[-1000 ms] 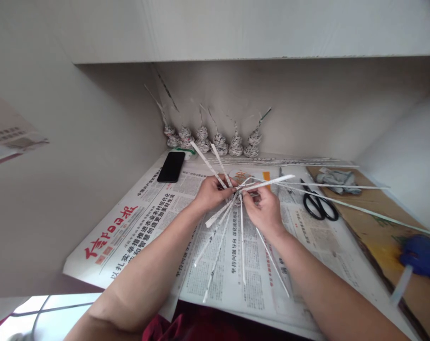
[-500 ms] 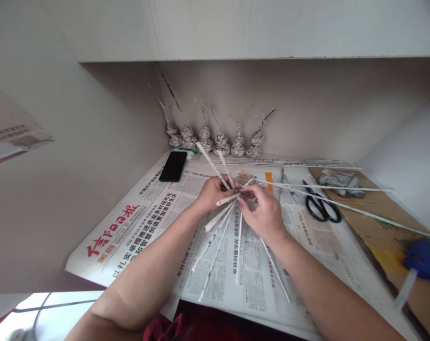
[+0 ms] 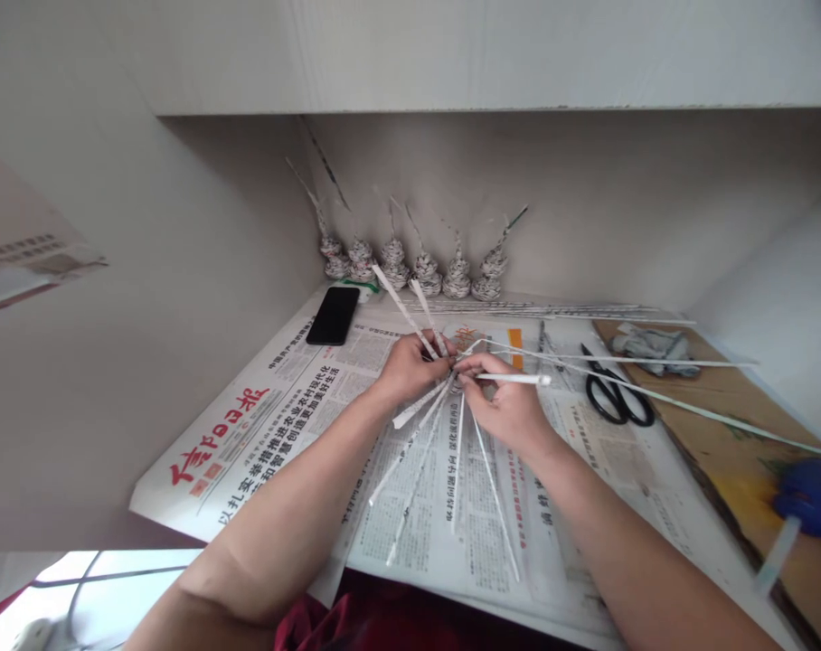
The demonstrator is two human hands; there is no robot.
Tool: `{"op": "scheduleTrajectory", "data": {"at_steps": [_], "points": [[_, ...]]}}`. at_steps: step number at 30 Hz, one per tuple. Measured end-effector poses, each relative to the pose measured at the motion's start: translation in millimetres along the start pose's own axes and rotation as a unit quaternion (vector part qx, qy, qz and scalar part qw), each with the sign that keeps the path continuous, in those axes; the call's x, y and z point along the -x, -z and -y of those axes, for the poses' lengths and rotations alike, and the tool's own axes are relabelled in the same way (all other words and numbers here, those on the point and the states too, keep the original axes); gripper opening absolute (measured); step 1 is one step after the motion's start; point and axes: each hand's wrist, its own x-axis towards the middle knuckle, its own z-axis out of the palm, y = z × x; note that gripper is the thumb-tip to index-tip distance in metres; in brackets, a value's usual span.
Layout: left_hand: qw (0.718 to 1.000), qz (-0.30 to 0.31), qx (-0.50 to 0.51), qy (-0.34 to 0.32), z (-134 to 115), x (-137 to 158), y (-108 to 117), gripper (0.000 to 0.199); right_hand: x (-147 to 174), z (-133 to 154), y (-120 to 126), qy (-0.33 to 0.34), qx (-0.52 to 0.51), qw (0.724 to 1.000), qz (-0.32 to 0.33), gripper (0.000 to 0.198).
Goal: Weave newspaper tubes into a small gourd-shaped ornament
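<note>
Pale newsprint, rolled into thin tubes: we find the piece (image 3: 455,385) raised a little above the middle of the desk (image 3: 570,331), nearer its back edge than its front, its hub partly hidden between two hands. Spokes fan out from it, several toward the front edge and two toward the back left corner.

Left hand (image 3: 414,369): fingers clamped on the hub's left side, seemingly steadying it. Right hand (image 3: 509,402): thumb and index together at the hub's right side, pinched, we think, on the base of a spoke (image 3: 519,378) that lies across them and points to the right edge. The exact contact is too small to tell.

Two longer strips (image 3: 688,398) trail toward the right edge, passing the scissors (image 3: 618,398) and the cardboard (image 3: 729,443). Newspaper (image 3: 288,443) covers much of the desk. Phone (image 3: 333,316) near the back left; along the back edge, six woven gourds (image 3: 457,277) and a bundle of loose tubes (image 3: 552,311).

We judge the step to be weaving, early on: spokes folded over one by one around a small hub. The next move, in our view, calls for the left fingers to keep the hub tight while the right fingers press that fold flat, then take up the neighbouring spoke.
</note>
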Motion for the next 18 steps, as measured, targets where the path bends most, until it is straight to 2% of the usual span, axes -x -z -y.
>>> {"op": "scheduleTrajectory", "data": {"at_steps": [4, 11, 14, 18], "points": [[1.0, 0.011, 0.008, -0.006, 0, 0, 1, 0.014, 1, 2, 2, 0.064, 0.087, 0.994, 0.007, 0.028], [1.0, 0.015, 0.027, 0.0, -2, -1, 2, 0.015, 0, -4, 3, 0.113, 0.1, 0.989, 0.013, 0.018], [0.999, 0.016, 0.033, 0.006, 0, -2, 1, 0.017, -1, -4, 5, 0.071, 0.041, 0.997, -0.011, 0.012], [1.0, 0.019, 0.019, 0.008, 1, -1, 1, 0.019, -2, -8, -1, -0.069, -0.069, 0.994, -0.057, 0.011]]}}
